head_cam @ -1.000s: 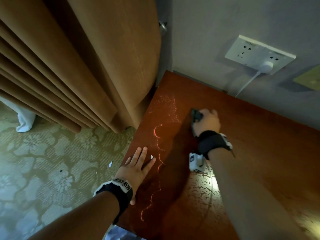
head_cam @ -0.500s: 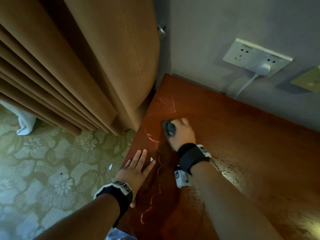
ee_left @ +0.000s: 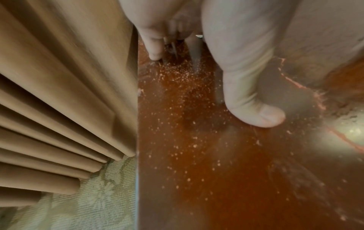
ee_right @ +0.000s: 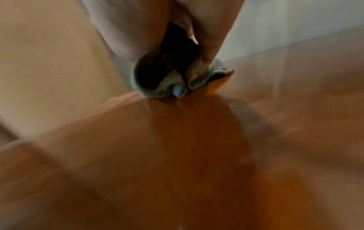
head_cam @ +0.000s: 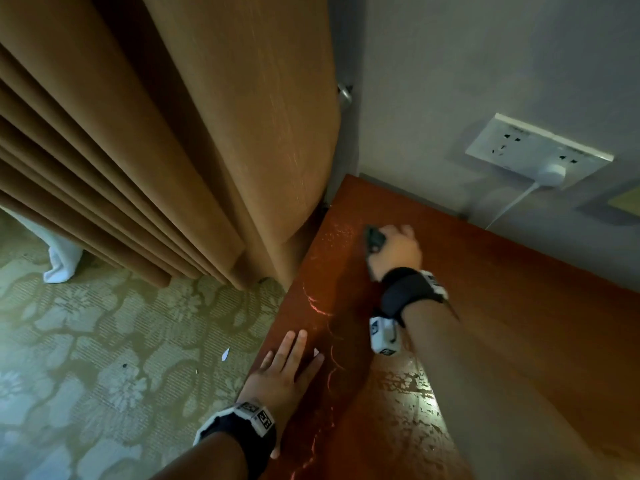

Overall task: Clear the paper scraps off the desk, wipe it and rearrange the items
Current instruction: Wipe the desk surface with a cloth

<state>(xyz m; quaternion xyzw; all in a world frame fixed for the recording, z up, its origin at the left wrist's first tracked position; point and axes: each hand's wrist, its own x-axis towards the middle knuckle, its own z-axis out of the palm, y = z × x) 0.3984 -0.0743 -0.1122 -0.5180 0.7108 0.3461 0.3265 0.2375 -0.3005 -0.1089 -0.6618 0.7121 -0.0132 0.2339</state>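
Observation:
My right hand (head_cam: 394, 251) grips a bunched grey cloth (head_cam: 374, 240) and presses it on the reddish-brown desk (head_cam: 519, 323) near its far left corner. The right wrist view is blurred but shows the cloth (ee_right: 167, 77) held in curled fingers against the wood. My left hand (head_cam: 287, 368) lies flat with straight fingers on the desk's left edge. A tiny white paper scrap (head_cam: 316, 351) lies by its fingertips. In the left wrist view the thumb (ee_left: 254, 112) rests on the dusty desk (ee_left: 197, 155).
Brown curtains (head_cam: 173, 150) hang just left of the desk. A white wall socket (head_cam: 538, 152) with a plugged-in white charger (head_cam: 552, 173) sits above the desk's back edge. A white scrap (head_cam: 225, 354) lies on the patterned carpet (head_cam: 86, 358). Wet streaks mark the desk's left part.
My right hand slid the cloth toward me and left, then back out toward the far corner. The left hand has stayed flat on the desk edge.

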